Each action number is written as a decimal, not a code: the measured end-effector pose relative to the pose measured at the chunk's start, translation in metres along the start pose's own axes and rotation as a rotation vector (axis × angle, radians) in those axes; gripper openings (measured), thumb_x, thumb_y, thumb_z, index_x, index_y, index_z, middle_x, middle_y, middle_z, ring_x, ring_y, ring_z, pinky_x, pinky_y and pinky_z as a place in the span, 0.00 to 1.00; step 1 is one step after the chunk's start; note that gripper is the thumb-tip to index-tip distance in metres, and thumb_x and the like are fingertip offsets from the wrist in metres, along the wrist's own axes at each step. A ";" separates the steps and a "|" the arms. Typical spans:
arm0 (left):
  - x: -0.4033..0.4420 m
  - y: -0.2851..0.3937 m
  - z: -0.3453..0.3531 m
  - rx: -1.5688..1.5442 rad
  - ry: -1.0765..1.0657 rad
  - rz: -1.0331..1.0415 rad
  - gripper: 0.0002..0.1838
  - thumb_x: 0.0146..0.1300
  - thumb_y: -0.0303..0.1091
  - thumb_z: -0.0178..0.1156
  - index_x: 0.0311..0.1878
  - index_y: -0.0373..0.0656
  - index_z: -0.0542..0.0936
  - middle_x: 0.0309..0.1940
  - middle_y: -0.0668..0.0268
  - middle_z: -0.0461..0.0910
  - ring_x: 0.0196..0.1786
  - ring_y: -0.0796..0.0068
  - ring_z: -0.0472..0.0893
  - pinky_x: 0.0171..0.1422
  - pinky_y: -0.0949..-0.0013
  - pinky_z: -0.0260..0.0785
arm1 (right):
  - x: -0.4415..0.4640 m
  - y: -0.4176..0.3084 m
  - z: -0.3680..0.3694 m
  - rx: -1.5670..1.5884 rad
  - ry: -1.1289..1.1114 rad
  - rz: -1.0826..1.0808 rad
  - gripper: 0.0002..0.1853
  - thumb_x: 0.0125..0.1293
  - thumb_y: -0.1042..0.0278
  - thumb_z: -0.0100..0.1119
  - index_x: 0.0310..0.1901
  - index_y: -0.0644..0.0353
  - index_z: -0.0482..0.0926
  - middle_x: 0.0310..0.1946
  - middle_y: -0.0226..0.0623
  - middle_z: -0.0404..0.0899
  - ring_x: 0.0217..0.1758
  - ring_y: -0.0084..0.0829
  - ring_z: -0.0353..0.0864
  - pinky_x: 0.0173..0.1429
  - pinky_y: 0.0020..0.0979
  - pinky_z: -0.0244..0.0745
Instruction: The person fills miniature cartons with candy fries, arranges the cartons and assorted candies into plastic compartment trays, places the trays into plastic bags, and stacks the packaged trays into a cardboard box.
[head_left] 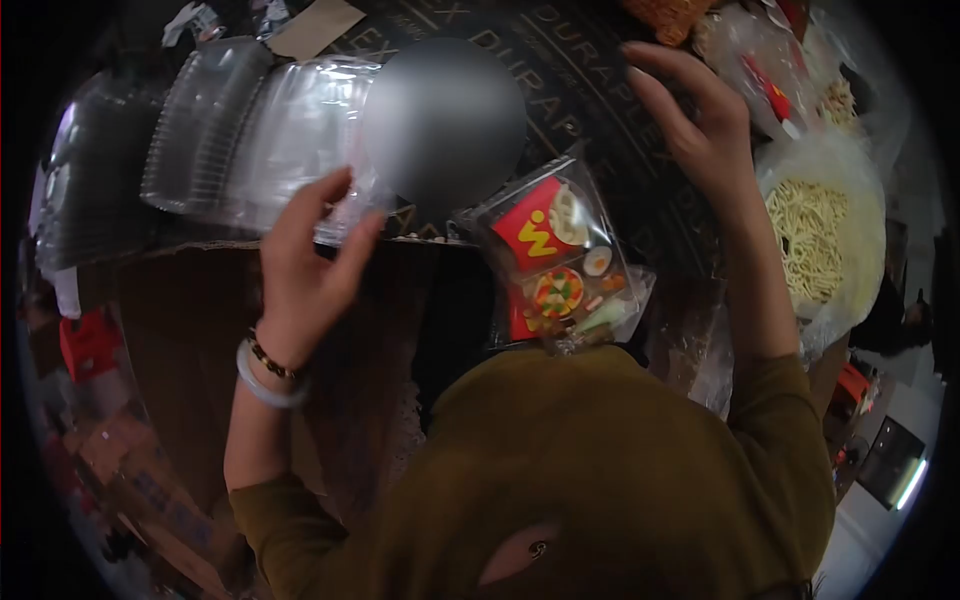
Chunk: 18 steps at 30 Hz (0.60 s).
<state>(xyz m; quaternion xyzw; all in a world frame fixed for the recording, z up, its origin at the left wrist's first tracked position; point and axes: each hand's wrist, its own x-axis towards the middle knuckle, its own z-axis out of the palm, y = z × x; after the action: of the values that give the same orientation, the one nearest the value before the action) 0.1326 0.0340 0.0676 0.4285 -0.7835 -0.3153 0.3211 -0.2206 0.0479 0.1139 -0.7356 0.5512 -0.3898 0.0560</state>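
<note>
My left hand (318,245) is at the table's front edge, thumb and fingers apart and nothing between them, just below the clear plastic trays (300,130). Up at the right, my right hand (700,120) hovers over the dark printed table cover (590,60), its thumb and fingers also apart and empty. Between the hands lies a clear bag (560,250) with a red-and-yellow carton, a small round pizza, an egg and other toy-like food pieces. A blurred grey disc (445,125) covers part of the view beside the trays.
A clear bag of pale noodle-like strips (808,240) lies at the right. More plastic bags and an orange-brown item (670,15) are at the upper right. Stacked clear containers (100,160) stand at the far left, above a cardboard box (190,340). A red object (90,345) is lower left.
</note>
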 end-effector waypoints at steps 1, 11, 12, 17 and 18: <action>-0.013 0.010 0.016 -0.134 -0.081 -0.016 0.25 0.56 0.32 0.68 0.56 0.35 0.74 0.49 0.54 0.78 0.52 0.63 0.79 0.52 0.66 0.71 | -0.036 0.002 -0.019 -0.023 0.063 0.193 0.10 0.64 0.71 0.61 0.45 0.63 0.81 0.39 0.36 0.83 0.40 0.23 0.80 0.47 0.23 0.73; -0.013 0.035 0.117 0.011 -0.080 0.053 0.24 0.56 0.35 0.67 0.53 0.35 0.75 0.42 0.56 0.77 0.45 0.61 0.76 0.48 0.64 0.69 | -0.235 -0.047 -0.020 0.091 0.262 0.799 0.09 0.61 0.71 0.65 0.40 0.65 0.80 0.35 0.32 0.77 0.38 0.22 0.76 0.45 0.23 0.71; -0.018 0.036 0.121 0.013 -0.087 0.049 0.22 0.55 0.35 0.68 0.51 0.35 0.76 0.40 0.57 0.77 0.43 0.62 0.76 0.46 0.65 0.69 | -0.245 -0.045 -0.017 0.056 0.170 0.859 0.17 0.58 0.66 0.68 0.46 0.65 0.78 0.40 0.35 0.76 0.44 0.26 0.76 0.49 0.25 0.71; -0.053 0.053 0.123 -0.039 -0.084 -0.156 0.17 0.49 0.33 0.73 0.40 0.36 0.79 0.31 0.63 0.77 0.30 0.75 0.75 0.34 0.73 0.68 | -0.290 -0.033 0.008 0.429 0.003 1.004 0.39 0.58 0.56 0.69 0.65 0.64 0.61 0.56 0.41 0.71 0.59 0.29 0.69 0.63 0.29 0.63; -0.066 0.054 0.122 -0.072 -0.103 -0.223 0.17 0.48 0.33 0.73 0.38 0.36 0.79 0.28 0.64 0.76 0.27 0.78 0.73 0.32 0.75 0.67 | -0.291 -0.031 0.010 0.558 0.000 1.019 0.39 0.60 0.56 0.67 0.66 0.64 0.60 0.58 0.40 0.70 0.60 0.29 0.68 0.64 0.29 0.63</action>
<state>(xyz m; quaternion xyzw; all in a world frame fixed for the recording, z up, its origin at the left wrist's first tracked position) 0.0408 0.1414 0.0209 0.4843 -0.7346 -0.3986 0.2586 -0.2163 0.3054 -0.0261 -0.3346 0.7121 -0.4443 0.4284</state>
